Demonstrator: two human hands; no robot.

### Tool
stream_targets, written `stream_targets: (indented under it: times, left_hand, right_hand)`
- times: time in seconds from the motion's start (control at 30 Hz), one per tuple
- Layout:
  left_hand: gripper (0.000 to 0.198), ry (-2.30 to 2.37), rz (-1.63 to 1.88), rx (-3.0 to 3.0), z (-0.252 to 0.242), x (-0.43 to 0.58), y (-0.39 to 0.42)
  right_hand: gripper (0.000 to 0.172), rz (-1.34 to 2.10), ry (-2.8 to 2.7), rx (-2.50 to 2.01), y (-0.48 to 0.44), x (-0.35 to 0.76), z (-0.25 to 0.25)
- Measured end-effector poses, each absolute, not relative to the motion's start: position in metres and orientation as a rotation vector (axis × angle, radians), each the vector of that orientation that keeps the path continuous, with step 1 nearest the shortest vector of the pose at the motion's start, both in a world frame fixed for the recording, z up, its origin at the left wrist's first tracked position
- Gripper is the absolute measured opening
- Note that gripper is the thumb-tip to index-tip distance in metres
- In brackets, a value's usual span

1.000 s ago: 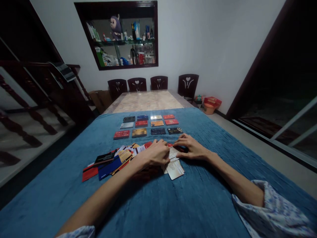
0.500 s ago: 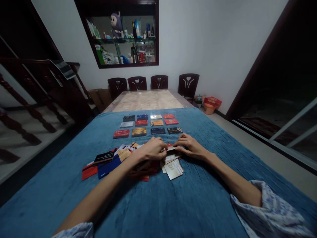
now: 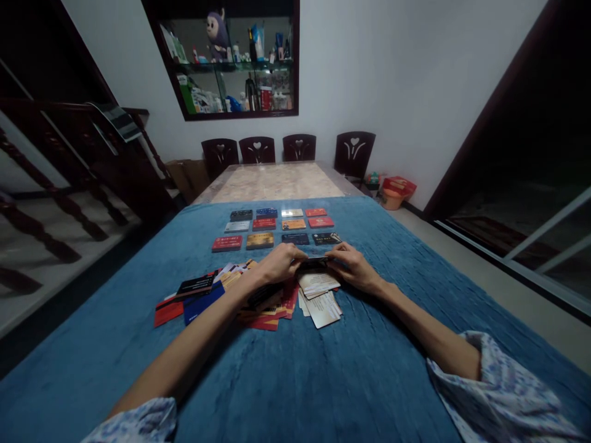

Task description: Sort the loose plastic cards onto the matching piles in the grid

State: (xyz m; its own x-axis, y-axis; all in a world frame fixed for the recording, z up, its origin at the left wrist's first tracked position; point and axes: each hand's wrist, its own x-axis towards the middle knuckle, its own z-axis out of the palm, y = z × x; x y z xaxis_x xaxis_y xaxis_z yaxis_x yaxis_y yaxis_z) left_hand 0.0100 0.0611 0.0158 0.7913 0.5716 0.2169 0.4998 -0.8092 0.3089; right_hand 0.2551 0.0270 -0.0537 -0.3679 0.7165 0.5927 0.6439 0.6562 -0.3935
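My left hand (image 3: 281,263) and my right hand (image 3: 351,266) pinch opposite ends of a few dark cards (image 3: 315,262), tilted on edge between them. Below these lie cream cards (image 3: 324,309), loosely overlapping on the blue cloth (image 3: 369,369). Left of them, partly covered by my left forearm, spreads a mixed heap with a black card (image 3: 196,284), a blue card (image 3: 203,303) and a red card (image 3: 168,312). Beyond my hands stand neat card stacks in three rows, among them a gold stack (image 3: 260,240) and a black stack (image 3: 326,238). How many cards I hold cannot be made out.
The bare marble-look tabletop (image 3: 277,180) continues past the cloth, with dark wooden chairs (image 3: 354,154) at its far end. A railing (image 3: 50,178) runs along the left. An orange bucket (image 3: 391,198) stands on the floor at right.
Both hands have lifted slightly and now hold dark cards upright between them. More of the cream cards beneath shows. The view has shifted a little.
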Motion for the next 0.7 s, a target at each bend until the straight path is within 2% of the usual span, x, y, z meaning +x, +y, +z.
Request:
stream_targets:
  times: [0.27,0.7]
  left_hand:
    - [0.029,0.891,0.483,2.750,0.0112,0.0082,0.0636]
    - [0.031,0.948,0.381,2.908,0.0106,0.0119,0.0569]
  right_hand:
    - [0.037,-0.001,-2.118,-1.128,0.0239,0.2474,-0.0506]
    - [0.036,-0.108,-2.149,-1.114,0.0227,0.2456,-0.0508]
